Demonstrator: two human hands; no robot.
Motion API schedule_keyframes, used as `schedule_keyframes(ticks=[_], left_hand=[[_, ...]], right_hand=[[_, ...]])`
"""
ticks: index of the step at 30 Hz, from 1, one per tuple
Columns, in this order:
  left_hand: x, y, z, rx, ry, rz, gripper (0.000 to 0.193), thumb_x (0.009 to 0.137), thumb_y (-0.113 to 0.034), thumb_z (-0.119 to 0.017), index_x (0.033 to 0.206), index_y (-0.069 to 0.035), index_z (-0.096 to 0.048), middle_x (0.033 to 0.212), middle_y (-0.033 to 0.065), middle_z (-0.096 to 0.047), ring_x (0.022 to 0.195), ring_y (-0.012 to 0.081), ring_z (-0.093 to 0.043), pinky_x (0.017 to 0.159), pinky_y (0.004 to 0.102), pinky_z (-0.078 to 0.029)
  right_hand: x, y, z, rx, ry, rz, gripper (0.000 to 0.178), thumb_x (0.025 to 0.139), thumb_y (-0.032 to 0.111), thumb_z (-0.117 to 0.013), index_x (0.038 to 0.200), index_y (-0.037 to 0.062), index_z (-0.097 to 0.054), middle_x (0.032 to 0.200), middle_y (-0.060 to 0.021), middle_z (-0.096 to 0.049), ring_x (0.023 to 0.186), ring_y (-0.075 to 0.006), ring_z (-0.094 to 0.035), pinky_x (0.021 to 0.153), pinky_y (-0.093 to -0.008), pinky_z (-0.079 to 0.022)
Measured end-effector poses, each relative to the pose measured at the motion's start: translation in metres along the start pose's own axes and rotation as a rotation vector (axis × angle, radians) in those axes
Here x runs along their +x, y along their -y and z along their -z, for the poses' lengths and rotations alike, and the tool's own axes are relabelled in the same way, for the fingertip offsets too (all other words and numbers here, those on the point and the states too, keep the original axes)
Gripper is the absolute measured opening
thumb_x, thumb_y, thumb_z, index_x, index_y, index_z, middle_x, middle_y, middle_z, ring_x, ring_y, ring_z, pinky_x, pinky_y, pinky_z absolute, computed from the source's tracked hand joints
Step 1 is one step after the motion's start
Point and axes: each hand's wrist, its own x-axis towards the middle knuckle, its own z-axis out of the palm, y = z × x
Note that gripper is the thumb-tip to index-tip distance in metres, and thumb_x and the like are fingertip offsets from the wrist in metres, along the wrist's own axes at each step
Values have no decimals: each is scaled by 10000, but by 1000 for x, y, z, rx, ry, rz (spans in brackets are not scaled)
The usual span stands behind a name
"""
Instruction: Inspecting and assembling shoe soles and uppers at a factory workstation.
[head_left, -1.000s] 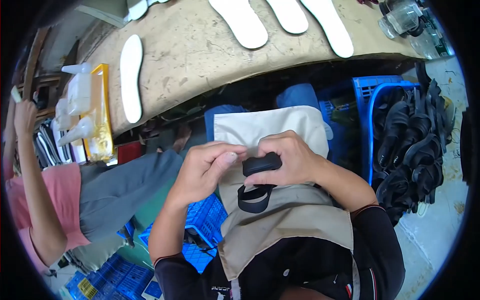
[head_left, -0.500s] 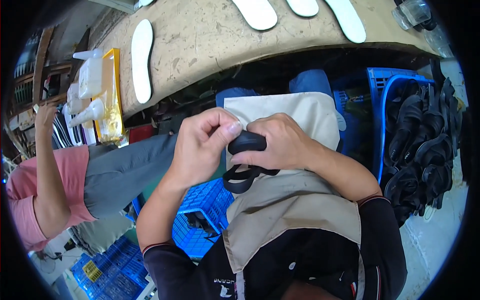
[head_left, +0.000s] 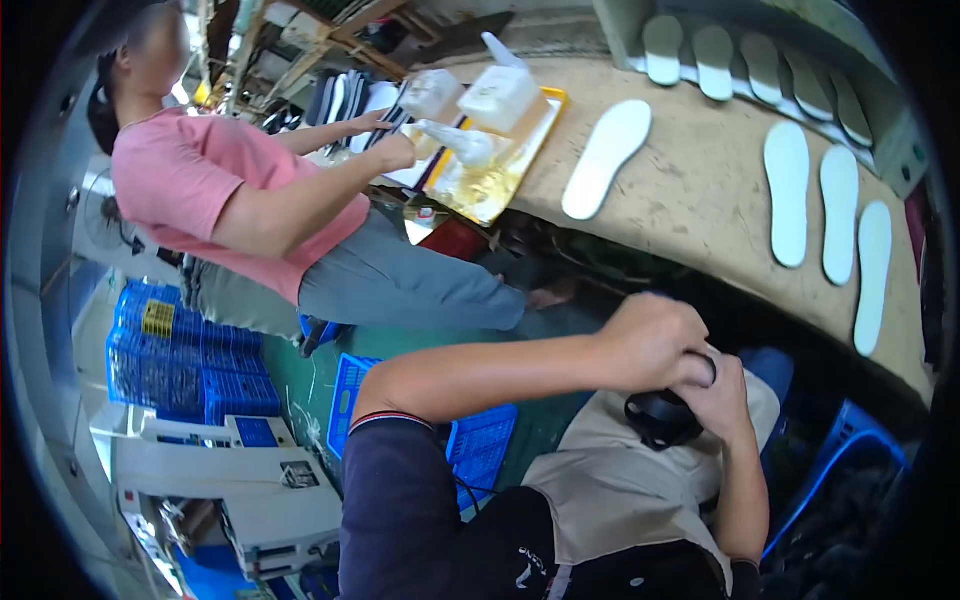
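A black sandal is held between my two hands above the beige apron on my lap. My left hand is closed at the sandal's upper end, its fingers curled and thumb pressed inward. Around the side of the sandal wraps my right hand, close against the left one. The dark straps hang below the hands. My fingers hide much of the sandal's upper part.
White insoles lie on the brown-covered workbench ahead. On its left, a yellow-edged tray holds white bottles. A co-worker in a pink shirt sits at the left. Blue crates stand nearby; black sandals fill one at right.
The view has swung left, bringing the co-worker and more of the bench into sight. My hands, still together on the sandal, appear farther right; my left forearm now reaches across.
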Motion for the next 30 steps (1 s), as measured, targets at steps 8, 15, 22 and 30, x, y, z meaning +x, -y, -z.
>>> schedule_keyframes(ticks=[8,15,22,30], left_hand=[[-2,25,61,122,10,124,255,768,-301,-775,838,-55,-767,707,51,-689,610,235,-603,604,354,-485],[-97,41,21,-140,-110,373,118,839,-122,-732,867,-7,-734,710,42,-653,607,138,-536,597,270,-448],[-21,52,-43,-445,-190,89,686,807,-79,-729,1432,39,-472,1375,201,-575,1185,305,-605,1010,374,-483],[-9,64,-60,191,-412,-260,269,841,-39,-702,1095,49,-700,1035,159,-739,818,294,-718,737,322,-564]], right_hand=[[2,-22,13,365,-12,-81,430,892,229,-679,1219,-45,-626,1058,-155,-694,869,-206,-630,853,-287,-501],[47,-30,19,833,-312,103,674,954,72,-588,1555,33,-284,1483,-181,-443,1303,-244,-474,1069,-327,-393],[46,-37,32,118,-62,-22,610,896,47,-626,1463,31,-400,1272,-178,-599,1013,-269,-616,898,-347,-483],[36,-47,-9,-291,-497,404,396,848,20,-670,1243,5,-642,966,-93,-691,718,-188,-595,664,-287,-491]])
